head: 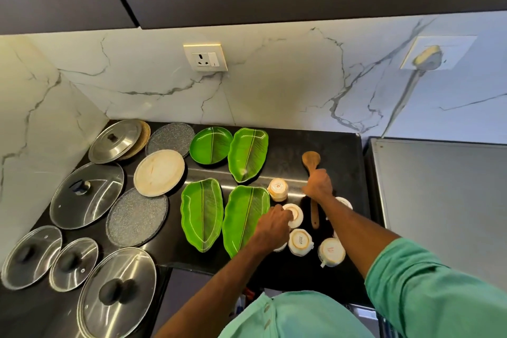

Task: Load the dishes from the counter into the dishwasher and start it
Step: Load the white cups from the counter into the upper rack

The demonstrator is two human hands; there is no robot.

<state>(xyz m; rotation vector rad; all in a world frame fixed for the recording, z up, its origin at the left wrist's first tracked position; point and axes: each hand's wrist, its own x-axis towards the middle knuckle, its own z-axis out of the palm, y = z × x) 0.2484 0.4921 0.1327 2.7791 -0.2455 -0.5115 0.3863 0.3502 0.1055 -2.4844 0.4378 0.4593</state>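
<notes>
My right hand [318, 184] grips the handle of a wooden spoon [311, 160] lying on the black counter [290, 145]. The spoon's bowl points toward the wall. My left hand [274, 223] holds an upturned white cup [296, 215] on the counter. Around it stand more upturned white cups: one [278, 189] beyond, one [300, 241] nearer, one [331, 252] to the right. Another cup [345, 202] is partly hidden behind my right arm. Several green leaf-shaped plates [201, 212] lie left of the cups. The dishwasher is not in view.
On the left of the counter lie a cream plate [159, 173], two grey speckled plates [136, 218], a steel lid [115, 140] and several glass lids [86, 195]. A steel-topped appliance [439, 200] stands to the right. Marble wall with a socket [205, 60] behind.
</notes>
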